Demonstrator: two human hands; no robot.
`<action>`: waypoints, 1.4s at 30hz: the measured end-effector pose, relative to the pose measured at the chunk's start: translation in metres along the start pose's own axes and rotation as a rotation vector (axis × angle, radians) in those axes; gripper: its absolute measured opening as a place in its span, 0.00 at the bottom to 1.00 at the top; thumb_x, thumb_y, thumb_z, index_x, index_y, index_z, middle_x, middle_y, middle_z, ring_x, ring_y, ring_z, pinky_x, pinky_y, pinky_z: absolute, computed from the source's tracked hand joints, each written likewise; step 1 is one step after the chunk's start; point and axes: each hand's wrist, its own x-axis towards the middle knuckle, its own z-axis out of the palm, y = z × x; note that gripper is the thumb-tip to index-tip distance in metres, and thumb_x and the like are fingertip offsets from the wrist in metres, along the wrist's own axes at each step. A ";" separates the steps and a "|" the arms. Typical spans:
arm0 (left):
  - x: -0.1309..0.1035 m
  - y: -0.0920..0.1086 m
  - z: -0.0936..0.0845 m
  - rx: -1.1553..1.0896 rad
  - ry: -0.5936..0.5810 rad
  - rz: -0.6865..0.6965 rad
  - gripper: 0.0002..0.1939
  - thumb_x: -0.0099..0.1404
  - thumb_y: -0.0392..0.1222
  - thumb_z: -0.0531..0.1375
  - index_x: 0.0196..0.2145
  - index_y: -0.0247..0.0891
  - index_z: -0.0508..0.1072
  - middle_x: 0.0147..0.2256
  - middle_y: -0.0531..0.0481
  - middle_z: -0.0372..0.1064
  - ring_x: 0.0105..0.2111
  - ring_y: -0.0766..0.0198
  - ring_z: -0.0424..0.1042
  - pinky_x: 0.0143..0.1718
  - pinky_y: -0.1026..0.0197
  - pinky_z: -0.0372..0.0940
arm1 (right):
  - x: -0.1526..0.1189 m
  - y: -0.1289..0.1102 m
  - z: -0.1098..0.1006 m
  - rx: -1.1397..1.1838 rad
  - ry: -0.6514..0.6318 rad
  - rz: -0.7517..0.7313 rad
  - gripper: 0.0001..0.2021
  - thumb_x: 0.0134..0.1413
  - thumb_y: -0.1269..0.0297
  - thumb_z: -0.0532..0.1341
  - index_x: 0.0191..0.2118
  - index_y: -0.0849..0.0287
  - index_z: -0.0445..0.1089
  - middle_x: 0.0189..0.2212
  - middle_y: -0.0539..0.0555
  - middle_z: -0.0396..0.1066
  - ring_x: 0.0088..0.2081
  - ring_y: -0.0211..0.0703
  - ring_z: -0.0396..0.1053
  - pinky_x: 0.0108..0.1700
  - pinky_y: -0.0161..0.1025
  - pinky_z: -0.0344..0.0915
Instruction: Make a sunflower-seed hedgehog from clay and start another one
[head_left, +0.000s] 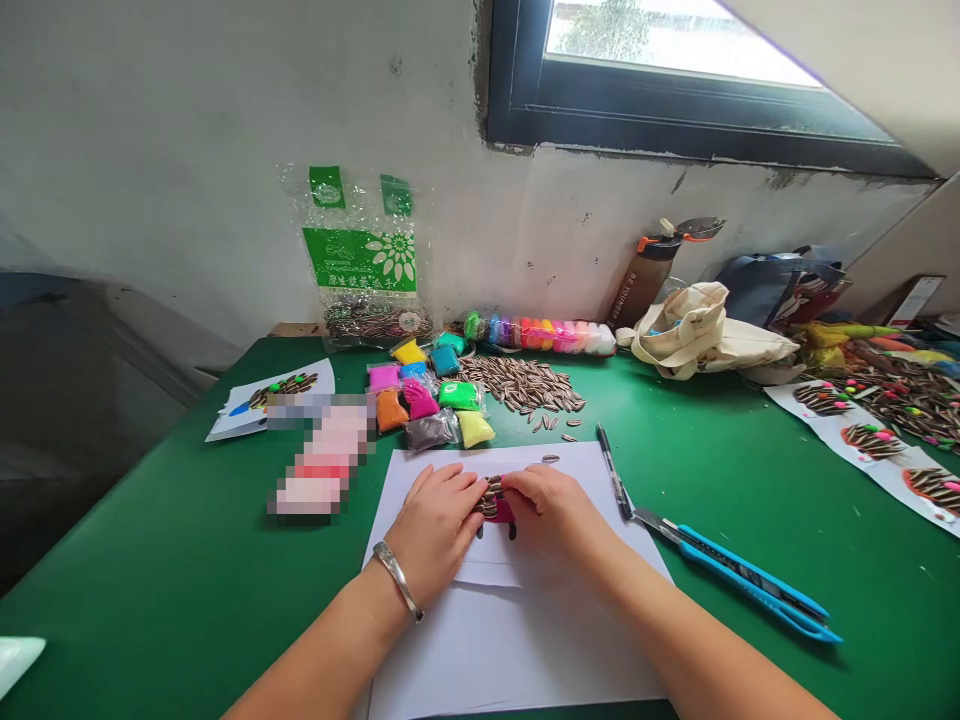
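Observation:
A small figure of striped seeds on pink clay lies on white paper, with dark marks below it. My left hand, wearing a silver bracelet, rests flat on the paper with its fingers stretched out, fingertips touching the figure's left side. At the figure's right side, my right hand has thumb and index finger pinched together at its upper edge; what lies between those fingertips is too small to make out. A single seed sits on the paper above my right hand.
Behind the paper are colored clay packets and a seed pile. A pen and a blue cutter lie to the right. Finished seed pictures are at far right, another at left. A bottle stands by the wall.

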 end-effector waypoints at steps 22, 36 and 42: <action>-0.001 -0.002 0.002 -0.001 -0.036 -0.012 0.17 0.63 0.34 0.52 0.50 0.40 0.68 0.48 0.47 0.69 0.52 0.52 0.62 0.54 0.40 0.54 | 0.001 -0.004 -0.005 -0.047 -0.023 -0.120 0.10 0.55 0.75 0.54 0.26 0.60 0.69 0.23 0.51 0.67 0.27 0.37 0.60 0.30 0.32 0.52; 0.001 -0.004 0.004 0.001 -0.021 -0.006 0.17 0.63 0.34 0.53 0.50 0.40 0.69 0.48 0.46 0.70 0.52 0.51 0.63 0.55 0.40 0.54 | 0.001 0.000 -0.003 0.005 -0.030 -0.106 0.09 0.52 0.77 0.55 0.29 0.59 0.70 0.26 0.51 0.70 0.30 0.37 0.63 0.32 0.32 0.54; 0.000 -0.003 0.002 -0.003 -0.027 0.000 0.17 0.64 0.34 0.53 0.49 0.38 0.68 0.48 0.46 0.70 0.52 0.52 0.62 0.54 0.42 0.55 | 0.002 -0.002 -0.005 -0.011 -0.009 -0.146 0.08 0.54 0.74 0.56 0.29 0.59 0.70 0.24 0.51 0.70 0.29 0.38 0.62 0.34 0.34 0.55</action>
